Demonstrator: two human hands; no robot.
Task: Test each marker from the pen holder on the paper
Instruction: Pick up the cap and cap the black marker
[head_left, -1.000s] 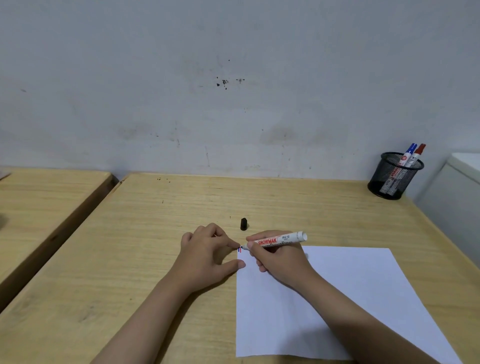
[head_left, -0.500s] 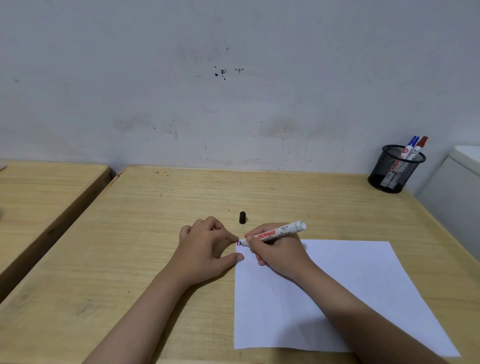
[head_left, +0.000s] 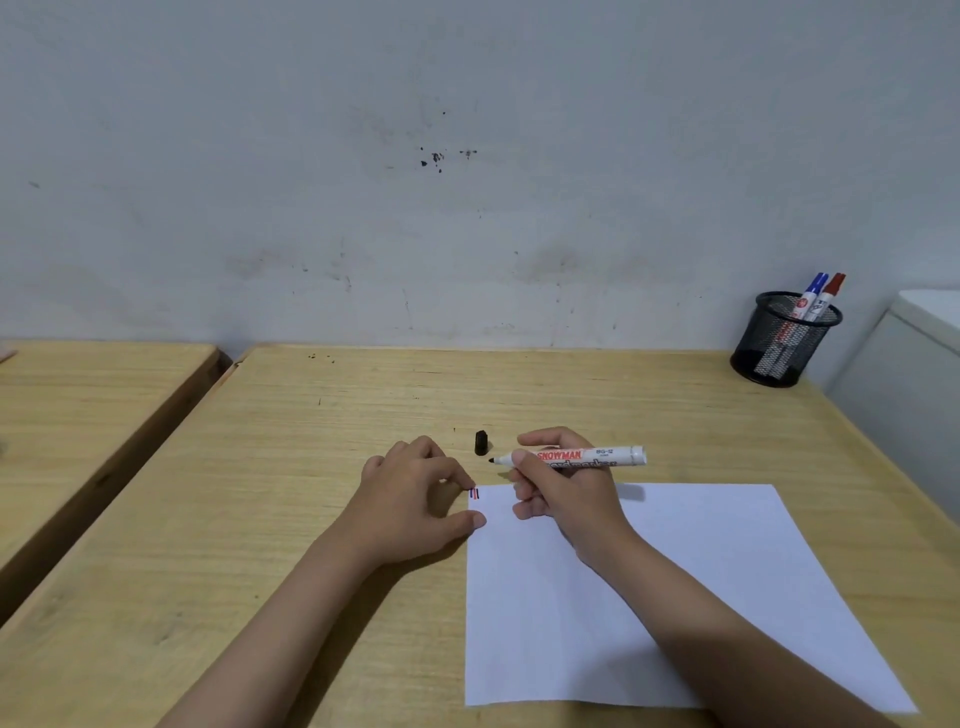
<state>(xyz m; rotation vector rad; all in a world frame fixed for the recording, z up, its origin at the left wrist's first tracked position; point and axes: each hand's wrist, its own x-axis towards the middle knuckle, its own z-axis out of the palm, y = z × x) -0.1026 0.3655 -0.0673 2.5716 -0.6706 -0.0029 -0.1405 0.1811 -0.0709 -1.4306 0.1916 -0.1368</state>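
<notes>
White-barrelled marker (head_left: 582, 458), printed "SNOWMAN" and "BG-12", lies level at frame centre in the right hand (head_left: 563, 486), whose grip pinches it, black tip pointing left. The small black cap (head_left: 481, 442) stands up-left, nearer the left hand (head_left: 415, 491), its grip spread, pinning the white paper sheet (head_left: 701, 582).

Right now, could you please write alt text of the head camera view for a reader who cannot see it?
The right hand holds an uncapped black marker just above a white paper on a wooden table; the left hand pins the paper's corner beside short ink marks. The black cap lies nearby.
</notes>
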